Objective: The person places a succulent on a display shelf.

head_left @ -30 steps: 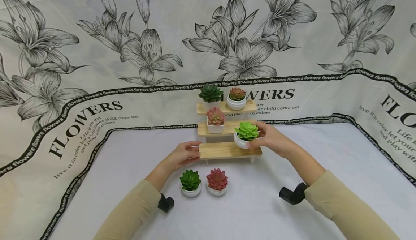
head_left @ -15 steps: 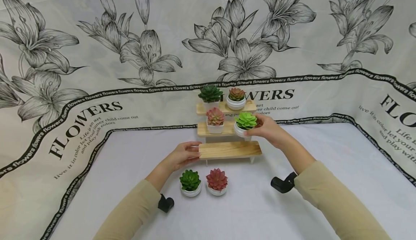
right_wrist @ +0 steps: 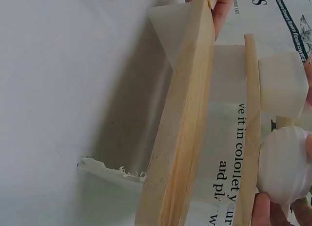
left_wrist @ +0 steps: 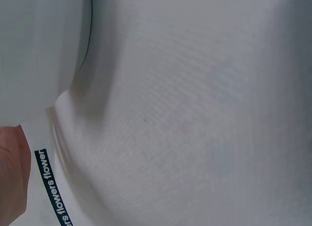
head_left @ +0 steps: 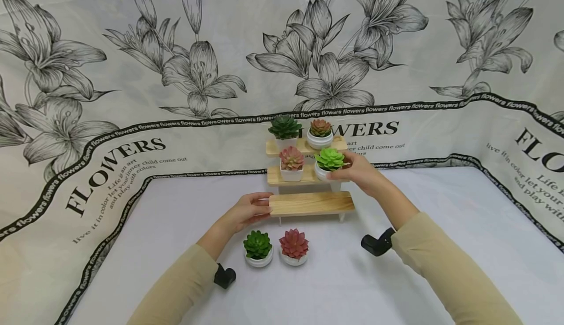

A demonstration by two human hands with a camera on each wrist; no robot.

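Note:
My right hand point(head_left: 359, 172) holds a bright green succulent point(head_left: 329, 159) by its round white pot point(right_wrist: 285, 160), low at the right part of the middle shelf point(right_wrist: 251, 113). In the right wrist view, the pot's base sits right at the board, with fingertips around it. My left hand point(head_left: 248, 211) grips the left end of the lowest wooden shelf point(head_left: 312, 204), thumb above and fingers at the edge. On the middle shelf, left of the green one, stands a pink succulent point(head_left: 292, 161) in a square white pot.
The top shelf bears a dark green succulent point(head_left: 285, 128) and an orange-red one point(head_left: 320, 130). On the white tablecloth point(head_left: 335, 286), in front of the stand, are a green succulent point(head_left: 258, 246) and a red one point(head_left: 294, 245). A flower-printed cloth point(head_left: 211, 153) hangs behind.
My right hand has carried the bright green succulent up from over the lowest shelf's right end to the middle shelf, then a little left. The left hand has stayed on the lowest shelf.

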